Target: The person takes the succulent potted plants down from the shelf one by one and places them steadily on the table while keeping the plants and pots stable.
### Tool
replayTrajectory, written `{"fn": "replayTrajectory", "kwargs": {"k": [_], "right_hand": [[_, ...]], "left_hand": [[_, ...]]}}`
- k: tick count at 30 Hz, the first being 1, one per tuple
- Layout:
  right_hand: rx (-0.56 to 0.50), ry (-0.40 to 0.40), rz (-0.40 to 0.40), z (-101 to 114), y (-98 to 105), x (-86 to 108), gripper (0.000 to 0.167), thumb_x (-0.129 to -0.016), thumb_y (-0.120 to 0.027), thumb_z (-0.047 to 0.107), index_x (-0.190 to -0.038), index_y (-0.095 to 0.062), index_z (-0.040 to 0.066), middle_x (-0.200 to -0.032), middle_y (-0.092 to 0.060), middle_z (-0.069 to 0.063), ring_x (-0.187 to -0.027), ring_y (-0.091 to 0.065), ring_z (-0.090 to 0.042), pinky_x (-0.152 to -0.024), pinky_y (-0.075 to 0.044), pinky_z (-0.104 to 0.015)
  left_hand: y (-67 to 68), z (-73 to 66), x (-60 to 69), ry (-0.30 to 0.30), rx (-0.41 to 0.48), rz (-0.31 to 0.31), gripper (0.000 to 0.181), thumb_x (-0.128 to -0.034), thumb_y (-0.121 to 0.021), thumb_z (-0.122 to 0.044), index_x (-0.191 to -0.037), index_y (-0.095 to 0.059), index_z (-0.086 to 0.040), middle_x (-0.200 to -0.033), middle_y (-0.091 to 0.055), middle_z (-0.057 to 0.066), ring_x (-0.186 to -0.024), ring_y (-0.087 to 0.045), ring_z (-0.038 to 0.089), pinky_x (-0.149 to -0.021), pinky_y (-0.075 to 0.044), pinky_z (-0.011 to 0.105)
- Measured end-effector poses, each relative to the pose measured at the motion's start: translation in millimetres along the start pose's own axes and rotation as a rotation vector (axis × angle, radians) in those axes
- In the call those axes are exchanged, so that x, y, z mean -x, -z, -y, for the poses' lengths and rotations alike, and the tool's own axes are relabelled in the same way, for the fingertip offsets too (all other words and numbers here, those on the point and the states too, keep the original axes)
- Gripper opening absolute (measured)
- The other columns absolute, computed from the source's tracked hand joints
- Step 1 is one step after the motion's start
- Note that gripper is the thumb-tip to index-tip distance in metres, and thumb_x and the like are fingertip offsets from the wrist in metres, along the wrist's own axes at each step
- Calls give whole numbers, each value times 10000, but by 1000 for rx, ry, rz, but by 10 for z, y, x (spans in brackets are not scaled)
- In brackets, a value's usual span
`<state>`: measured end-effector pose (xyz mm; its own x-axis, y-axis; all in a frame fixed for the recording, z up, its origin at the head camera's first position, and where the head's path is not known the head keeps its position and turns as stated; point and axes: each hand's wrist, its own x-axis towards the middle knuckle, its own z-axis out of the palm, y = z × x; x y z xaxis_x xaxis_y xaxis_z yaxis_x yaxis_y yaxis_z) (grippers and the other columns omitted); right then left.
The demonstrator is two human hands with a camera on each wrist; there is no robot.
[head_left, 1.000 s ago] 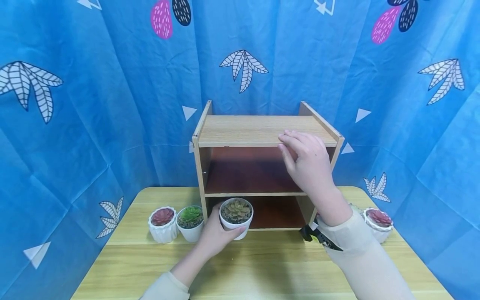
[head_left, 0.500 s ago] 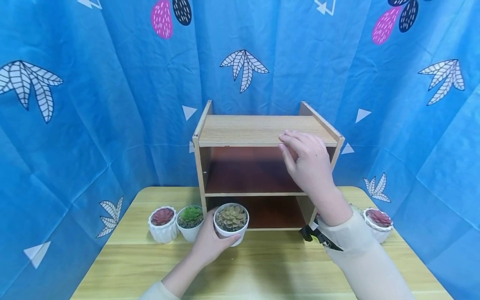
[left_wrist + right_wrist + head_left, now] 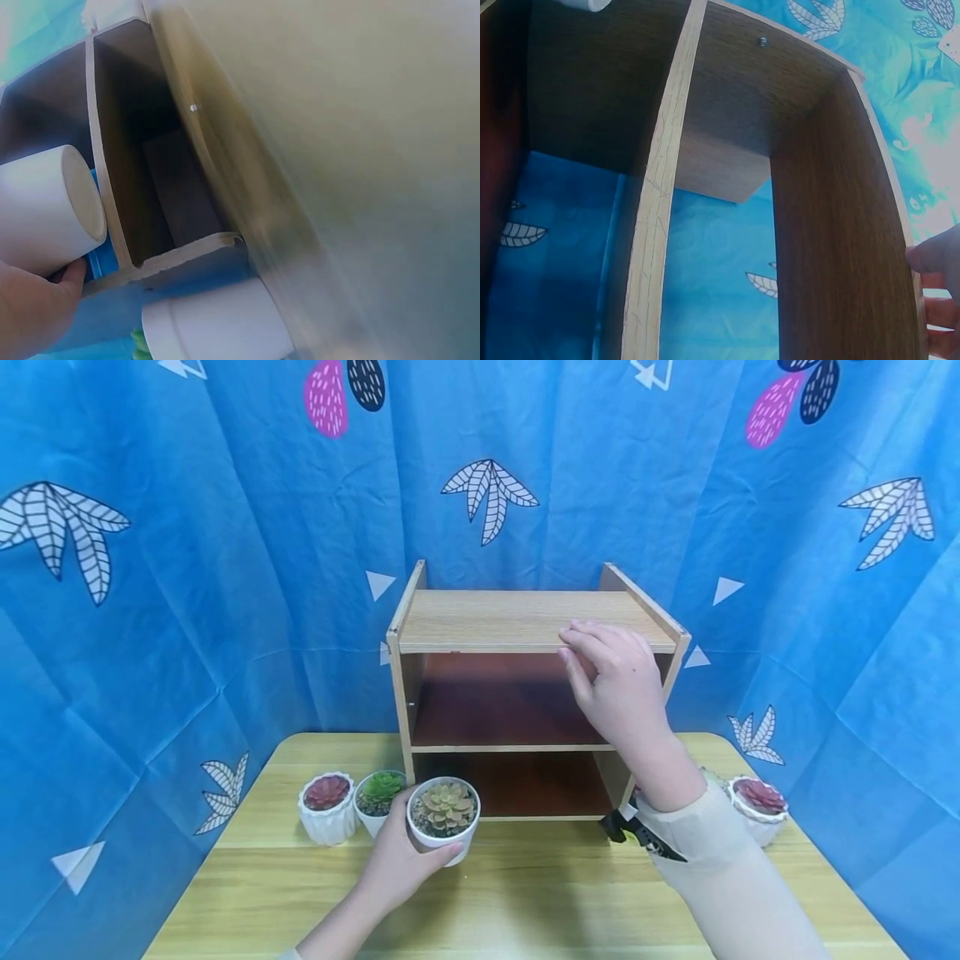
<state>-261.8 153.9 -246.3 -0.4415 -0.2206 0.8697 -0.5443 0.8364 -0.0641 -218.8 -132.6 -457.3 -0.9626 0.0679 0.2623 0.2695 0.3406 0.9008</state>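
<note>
My left hand (image 3: 401, 860) grips a white pot with a yellowish-green succulent (image 3: 444, 814), thumb along its near side. The held pot is above the table in front of the shelf's lower left. In the left wrist view, the white pot (image 3: 41, 210) shows its base beside my fingers (image 3: 71, 281). At the front edge of the top board, my right hand (image 3: 618, 681) has loosely bent fingers; its thumb (image 3: 934, 259) meets that edge in the right wrist view. The wooden shelf unit (image 3: 525, 618) stands upright with two compartments below its top board.
To the left stand a white pot with a red succulent (image 3: 327, 818) and another with a green succulent (image 3: 380, 787), partly hidden by my left hand. A red succulent pot (image 3: 759, 810) is at the right, with another plant behind my sleeve. A blue curtain (image 3: 285, 527) surrounds the table (image 3: 517, 902).
My left hand has drawn the succulent pot leftward and toward me, away from the lower compartment's front. The right hand has stayed in place.
</note>
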Motion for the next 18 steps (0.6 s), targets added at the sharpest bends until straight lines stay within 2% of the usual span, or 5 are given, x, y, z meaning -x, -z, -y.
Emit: {"fn": "replayTrajectory", "kwargs": {"k": [6,10,15,18], "right_hand": [[-3,1,-4,-15,5,7,247,-933,-706,141,-1157,-745,46,-1187,-715,-132,-1132,-638,-331,-996,-441,-514],[-11,-2,-8,-23,9,10,249,-932,-708,134,-1162,-744,45,-1194,-713,-132,-1140,-634,-332,-1004,-433,-509],[-18,-1,-3,-9,8,8,252,-931,-710,136,-1163,-743,45,-1196,-712,-135,-1141,-633,-333,-1006,-430,-511],[-18,0,-3,-3,6,6,250,-932,-709,135,-1162,-744,44,-1190,-714,-136,-1138,-634,-332,-1002,-433,-512]], "left_hand": [[85,-15,60,6,5,-28,1010,-624,-964,-306,-1447,-411,-113,-1376,-550,77,-1253,-543,282,-1073,-408,535],[151,-41,87,26,-24,-45,1044,-612,-966,-339,-1462,-401,-119,-1389,-542,84,-1269,-532,296,-1075,-403,551],[263,-48,128,63,-72,-61,1052,-642,-952,-358,-1480,-372,-99,-1407,-528,115,-1295,-508,322,-1073,-397,574],[338,-43,138,62,-83,-77,1033,-666,-943,-336,-1486,-362,-98,-1417,-517,122,-1305,-492,319,-1078,-390,569]]}}
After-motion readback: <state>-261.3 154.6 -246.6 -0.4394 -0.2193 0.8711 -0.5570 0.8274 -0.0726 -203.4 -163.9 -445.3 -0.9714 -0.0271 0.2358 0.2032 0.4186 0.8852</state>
